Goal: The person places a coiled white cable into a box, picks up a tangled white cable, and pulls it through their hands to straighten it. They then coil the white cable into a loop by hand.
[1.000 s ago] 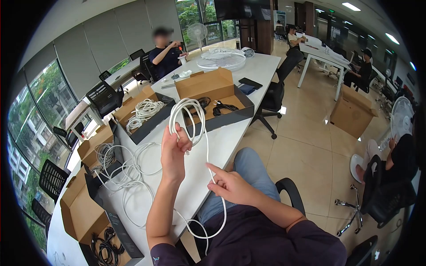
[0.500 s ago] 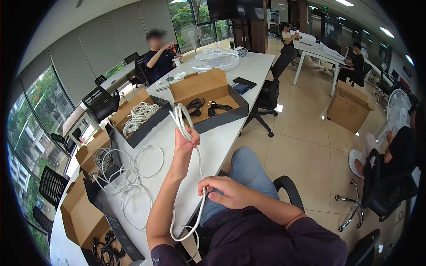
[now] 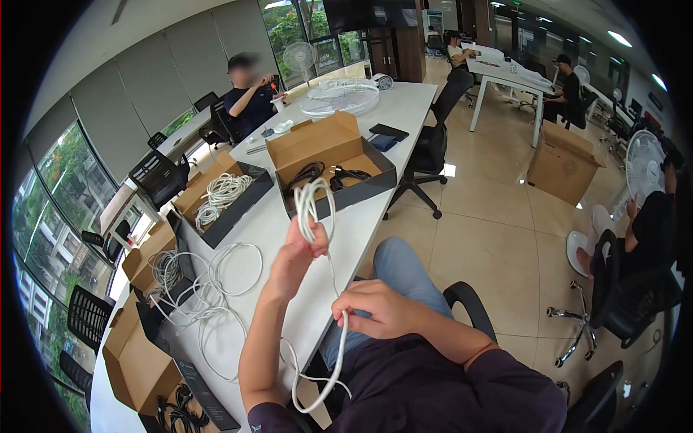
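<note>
My left hand [image 3: 302,249] is raised over the table and closed around several loops of a white cable [image 3: 315,193]. From those loops the cable runs down to my right hand [image 3: 375,309], whose fingers pinch it above my lap. Below the right hand it hangs in a wide curve, and a thinner-looking stretch passes toward the table edge. Loose loops of pale cable [image 3: 209,289] lie on the table left of my forearm. Beyond my left hand stands an open box with black cables [image 3: 346,177] in it.
On the white table [image 3: 289,317] are an open box of coiled white cables [image 3: 225,193], a box holding grey cable [image 3: 167,268], and a box with black cords [image 3: 184,411]. A fan grille [image 3: 339,101] lies farther back. A person [image 3: 249,97] sits across the table.
My left hand has shifted slightly down, and the loops in it have turned and spread. My right hand has moved a little right along the cable. The hanging curve has swung right.
</note>
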Demonstrator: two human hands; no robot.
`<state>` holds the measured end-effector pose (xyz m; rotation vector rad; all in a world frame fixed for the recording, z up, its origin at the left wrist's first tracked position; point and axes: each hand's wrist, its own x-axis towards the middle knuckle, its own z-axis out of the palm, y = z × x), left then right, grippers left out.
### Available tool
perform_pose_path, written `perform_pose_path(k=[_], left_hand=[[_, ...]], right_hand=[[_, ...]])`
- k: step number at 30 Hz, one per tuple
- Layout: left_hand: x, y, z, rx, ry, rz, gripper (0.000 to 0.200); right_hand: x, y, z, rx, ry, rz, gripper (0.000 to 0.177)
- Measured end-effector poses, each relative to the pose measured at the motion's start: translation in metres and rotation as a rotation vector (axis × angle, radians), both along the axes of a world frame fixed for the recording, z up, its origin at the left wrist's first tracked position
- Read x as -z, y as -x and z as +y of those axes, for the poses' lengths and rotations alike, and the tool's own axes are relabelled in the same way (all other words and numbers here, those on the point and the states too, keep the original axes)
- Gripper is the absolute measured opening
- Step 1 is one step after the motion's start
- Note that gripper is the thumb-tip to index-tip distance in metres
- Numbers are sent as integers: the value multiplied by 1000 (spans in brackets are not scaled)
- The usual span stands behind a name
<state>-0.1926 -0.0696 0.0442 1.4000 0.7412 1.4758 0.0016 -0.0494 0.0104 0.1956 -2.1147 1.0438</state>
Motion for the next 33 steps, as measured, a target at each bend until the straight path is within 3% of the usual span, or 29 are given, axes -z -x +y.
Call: perform_pose_path(k=[5, 6, 7, 9, 12, 14, 15, 19, 23, 25, 29, 33], left_hand=[[23, -5, 5, 188, 148, 274, 52], [27, -15, -3, 74, 279, 226, 56], [29, -25, -9, -41, 409, 176, 60], [25, -26, -5, 204, 367, 133, 64], [23, -21, 4, 392, 327, -36, 64], [23, -19, 5, 432, 314, -205, 59], [21, -19, 4, 427, 275, -155, 55], [13, -16, 2, 379, 255, 20, 42], [12, -12, 4, 264, 187, 311, 11], [20, -16, 9, 244, 116, 381, 5], [18, -16, 13, 237, 118, 399, 4], [12, -13, 13, 413, 229, 265, 10]], right_hand=[[-15, -8, 4, 225, 49, 86, 6], [-18, -10, 8, 203, 183, 35, 11], [-18, -7, 16, -19, 481, 72, 14], [-12, 3, 39, -479, 1067, 145, 22], [-19, 11, 64, -624, 1157, 207, 30], [-31, 12, 63, -592, 1289, 215, 31], [-36, 12, 62, -572, 1355, 220, 31], [-31, 19, 65, -729, 1447, 290, 34], [-24, 26, 77, -1133, 1449, 347, 28], [-30, 22, 79, -1258, 1448, 362, 29], [-41, 12, 81, -1227, 1448, 438, 30], [-48, 2, 82, -1265, 1371, 527, 32]])
